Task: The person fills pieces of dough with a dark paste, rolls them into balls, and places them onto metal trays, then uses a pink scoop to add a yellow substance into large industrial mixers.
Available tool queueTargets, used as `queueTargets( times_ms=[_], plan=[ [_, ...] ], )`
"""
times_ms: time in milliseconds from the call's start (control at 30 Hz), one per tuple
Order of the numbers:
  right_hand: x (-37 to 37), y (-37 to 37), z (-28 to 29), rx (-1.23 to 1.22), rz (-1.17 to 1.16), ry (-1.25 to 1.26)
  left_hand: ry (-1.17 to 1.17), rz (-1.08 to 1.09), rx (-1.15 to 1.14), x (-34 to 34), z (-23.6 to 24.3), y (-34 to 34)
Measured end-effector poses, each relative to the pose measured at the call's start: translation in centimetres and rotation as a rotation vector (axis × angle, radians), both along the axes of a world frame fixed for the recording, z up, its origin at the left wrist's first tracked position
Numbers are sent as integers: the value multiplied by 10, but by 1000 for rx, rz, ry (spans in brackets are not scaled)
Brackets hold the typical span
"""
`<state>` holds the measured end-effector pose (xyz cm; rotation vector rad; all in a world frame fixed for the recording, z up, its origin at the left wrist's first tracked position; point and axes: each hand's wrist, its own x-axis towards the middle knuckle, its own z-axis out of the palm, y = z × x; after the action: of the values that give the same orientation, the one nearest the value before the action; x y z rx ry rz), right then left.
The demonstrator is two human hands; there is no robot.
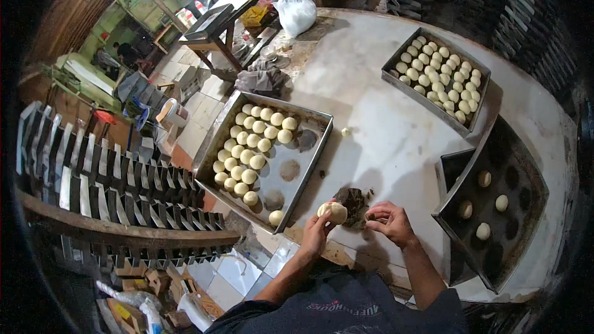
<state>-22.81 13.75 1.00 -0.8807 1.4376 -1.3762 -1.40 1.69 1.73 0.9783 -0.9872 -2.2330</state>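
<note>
My left hand (316, 233) is closed around a flattened, pale piece of dough (333, 212), held just above the table. Right of it, my right hand (390, 223) has its fingers pinched together. A dark bit shows at its fingertips, too small to make out for certain. Between the hands lies a mound of dark brown, crumbly filling (352, 203) on the tabletop. To the left, a metal tray (307, 180) holds several rows of round dough balls (253, 140), with bare patches along its right side.
A full tray of dough balls (438, 78) sits far right on the pale table (359, 62). A dark tray (523, 195) with a few balls rests tilted on another at near right. A dough scrap (346, 131) lies mid-table. Stacked metal trays (117, 204) stand left; a white plastic bag (296, 12) sits behind.
</note>
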Motion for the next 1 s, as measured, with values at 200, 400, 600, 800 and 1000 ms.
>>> queueTargets(
  times_ms=[200, 400, 600, 800, 1000],
  plan=[
    [12, -34, -21, 15, -63, 6, -143, 163, -110, -24, 3, -17],
    [22, -50, -43, 114, -180, 857, -63, 196, -122, -13, 22, -31],
    [12, -51, 1, 174, 82, 23, 23, 198, -4, 11, 13, -18],
    [42, -47, 27, -23, 34, -417, -43, 154, -85, 21, 1, -3],
    [119, -48, 68, -326, -73, 875, 122, 93, -79, 31, 3, 19]
  ],
)
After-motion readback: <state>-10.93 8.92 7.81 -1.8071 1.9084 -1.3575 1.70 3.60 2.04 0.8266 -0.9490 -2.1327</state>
